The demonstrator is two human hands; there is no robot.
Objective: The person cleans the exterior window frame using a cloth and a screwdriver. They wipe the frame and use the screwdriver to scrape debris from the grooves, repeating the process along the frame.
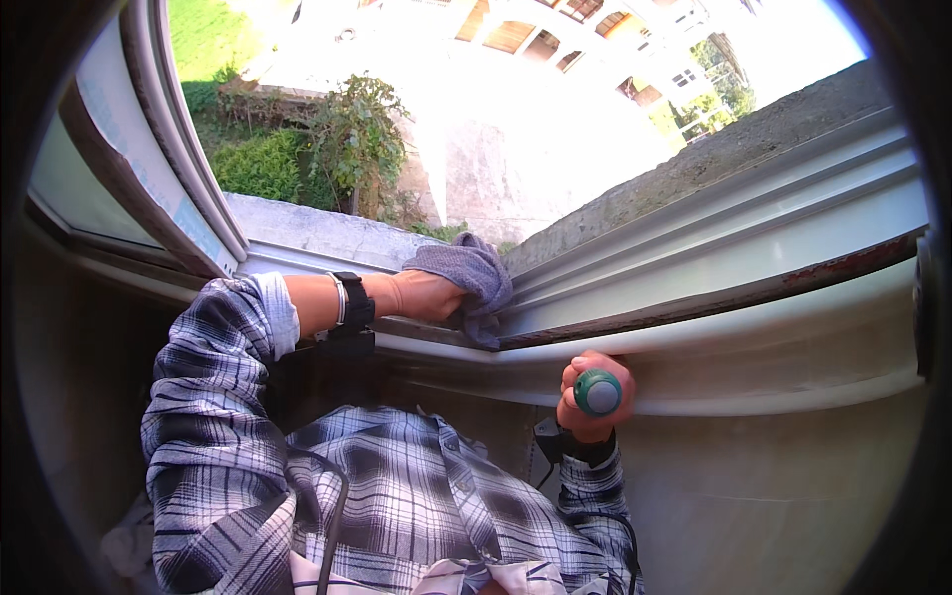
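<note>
My left hand (429, 294) grips a bunched grey-purple cloth (476, 271). The cloth lies against the white window frame (744, 275), at the corner where its lower rails meet. Some of my fingers are hidden behind the cloth. Lower and to the right, my right hand (623, 375) is closed around a tool handle with a green rim and a grey round end (597, 393). That handle points end-on at the camera, so the rest of the tool is hidden. This hand is close to the pale inner sill (692, 320).
An opened window sash (141, 171) stands at the left. Beyond the frame runs a rough outer stone ledge (692, 175). Shrubs (349, 141), pavement and a building (513, 33) appear far below outside. Dark cables (335, 520) hang over the plaid shirt.
</note>
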